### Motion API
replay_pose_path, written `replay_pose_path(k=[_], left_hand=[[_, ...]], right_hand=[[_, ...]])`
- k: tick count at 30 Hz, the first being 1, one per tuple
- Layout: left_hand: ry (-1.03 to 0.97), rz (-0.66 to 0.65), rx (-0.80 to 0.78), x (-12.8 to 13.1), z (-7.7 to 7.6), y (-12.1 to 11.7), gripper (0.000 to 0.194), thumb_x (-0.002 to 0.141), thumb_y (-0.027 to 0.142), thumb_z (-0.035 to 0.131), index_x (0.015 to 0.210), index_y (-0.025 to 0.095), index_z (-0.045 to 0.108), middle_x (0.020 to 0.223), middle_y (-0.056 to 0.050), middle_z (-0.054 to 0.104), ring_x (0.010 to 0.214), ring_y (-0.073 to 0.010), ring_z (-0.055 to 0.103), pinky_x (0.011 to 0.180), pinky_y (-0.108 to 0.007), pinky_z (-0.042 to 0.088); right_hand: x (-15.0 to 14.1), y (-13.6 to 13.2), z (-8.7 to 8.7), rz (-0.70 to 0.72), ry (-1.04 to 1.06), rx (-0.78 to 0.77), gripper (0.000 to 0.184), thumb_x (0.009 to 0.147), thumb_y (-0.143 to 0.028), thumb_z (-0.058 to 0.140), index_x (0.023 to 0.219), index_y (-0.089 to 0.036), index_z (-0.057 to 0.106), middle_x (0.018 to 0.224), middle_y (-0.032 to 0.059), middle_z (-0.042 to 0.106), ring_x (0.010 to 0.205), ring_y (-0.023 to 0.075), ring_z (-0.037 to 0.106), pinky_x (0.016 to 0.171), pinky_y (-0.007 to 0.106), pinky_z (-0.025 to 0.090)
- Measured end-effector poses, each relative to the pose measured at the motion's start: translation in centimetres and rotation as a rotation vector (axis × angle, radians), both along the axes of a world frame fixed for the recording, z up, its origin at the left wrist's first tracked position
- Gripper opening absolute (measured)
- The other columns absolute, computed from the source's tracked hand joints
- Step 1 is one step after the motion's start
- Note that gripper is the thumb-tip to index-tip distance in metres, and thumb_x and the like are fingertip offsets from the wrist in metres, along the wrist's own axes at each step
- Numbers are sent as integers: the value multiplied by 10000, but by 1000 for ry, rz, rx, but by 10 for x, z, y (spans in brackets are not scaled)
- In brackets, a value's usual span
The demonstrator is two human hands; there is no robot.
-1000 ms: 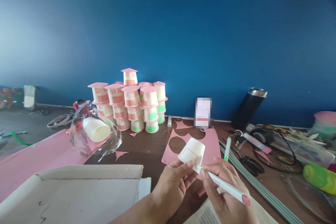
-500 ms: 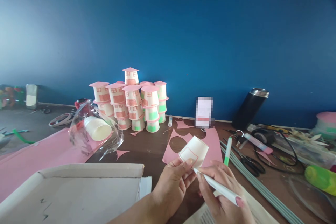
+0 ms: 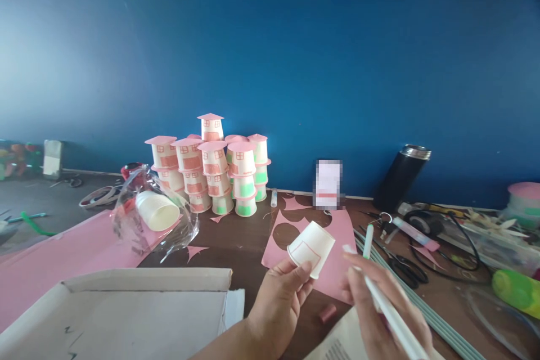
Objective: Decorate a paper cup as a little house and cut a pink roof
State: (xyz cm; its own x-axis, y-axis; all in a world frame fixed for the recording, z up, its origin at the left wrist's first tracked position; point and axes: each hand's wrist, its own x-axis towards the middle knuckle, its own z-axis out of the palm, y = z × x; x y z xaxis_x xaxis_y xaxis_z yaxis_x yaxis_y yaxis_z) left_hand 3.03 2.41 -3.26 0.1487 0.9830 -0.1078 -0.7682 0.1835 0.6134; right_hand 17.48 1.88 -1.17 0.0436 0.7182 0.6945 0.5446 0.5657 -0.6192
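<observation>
The grip of the left hand [image 3: 280,299] is clamped on a white paper cup [image 3: 315,242], thumb on the side wall, near the rim. The cup is tilted, rim toward the near left, base toward the far right; a red outline is visible on its wall. It is positioned above the table [image 3: 240,247], in front of a pink sheet [image 3: 342,236] with round cutouts. The grip of the right hand [image 3: 390,306] is closed around a white marker [image 3: 394,318], whose tip is apart from the cup, just right of it. A red cap [image 3: 327,313] lies between the hands. Decorated cups [image 3: 214,158] stand stacked at far left. Scissors [image 3: 409,271] lie at right, beside grey rods [image 3: 449,318].
</observation>
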Motion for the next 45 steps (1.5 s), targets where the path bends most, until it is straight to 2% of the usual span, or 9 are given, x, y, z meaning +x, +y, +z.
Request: replay_pose_path(k=[3,7,13,19,25,27,32,39,45], left_hand=[[22,-19,23,1,2,-1,286,780,198,739,1062,149,741,1096,-118,729,1090,-217,616,1025,-325,392],[36,-82,46,3,3,-4,320,778,198,740,1091,134,728,1080,-130,729,1044,-225,638,972,-326,426],[61,-194,21,9,4,-10,319,777,206,735,1084,120,726,1036,-142,725,848,-198,656,779,-299,473],[21,-205,18,7,5,-10,217,786,206,718,969,96,753,898,-115,710,710,-139,600,713,-258,456],[-4,-222,-34,4,4,-10,246,809,150,654,1025,57,727,917,-128,697,765,-146,616,767,-271,488],[14,-227,-45,3,4,-9,261,808,147,654,1039,43,718,950,-141,702,797,-159,630,784,-280,505],[-6,-135,-155,2,1,-6,127,783,146,709,883,75,741,794,-87,717,671,-131,640,750,-278,554],[-46,84,-319,-1,-3,2,53,776,50,688,768,91,720,763,-78,728,684,-142,669,767,-303,590],[-61,84,-333,-2,-4,6,98,825,46,628,805,69,721,813,-113,741,723,-161,691,799,-316,591]], right_hand=[[2,7,4,-127,252,-173,275,924,-419,532,1145,-290,632,928,19,712,769,175,685,728,288,535],[10,22,1,-48,477,-482,484,809,-591,613,1195,-302,570,1195,49,682,1088,249,653,883,344,523],[13,27,-12,109,531,-694,611,737,-606,694,1216,-264,533,961,32,745,847,235,707,696,310,545],[10,29,-13,94,574,-630,547,753,-585,688,1152,-229,573,937,40,722,817,226,672,640,291,533],[10,27,-14,145,550,-668,545,768,-593,673,1179,-254,556,857,5,724,785,199,667,658,269,551],[10,27,-15,116,506,-656,523,772,-595,669,1167,-271,562,944,10,721,849,198,673,684,257,557],[13,28,-16,79,436,-399,471,875,-601,527,1199,-259,540,1258,87,611,1135,236,605,902,342,529],[23,22,-25,112,199,-129,468,989,-519,333,1348,-251,467,1262,107,575,1102,234,604,913,369,518],[24,15,-31,31,63,-153,404,998,-420,379,1351,-264,498,1214,80,597,1129,235,592,927,333,520]])
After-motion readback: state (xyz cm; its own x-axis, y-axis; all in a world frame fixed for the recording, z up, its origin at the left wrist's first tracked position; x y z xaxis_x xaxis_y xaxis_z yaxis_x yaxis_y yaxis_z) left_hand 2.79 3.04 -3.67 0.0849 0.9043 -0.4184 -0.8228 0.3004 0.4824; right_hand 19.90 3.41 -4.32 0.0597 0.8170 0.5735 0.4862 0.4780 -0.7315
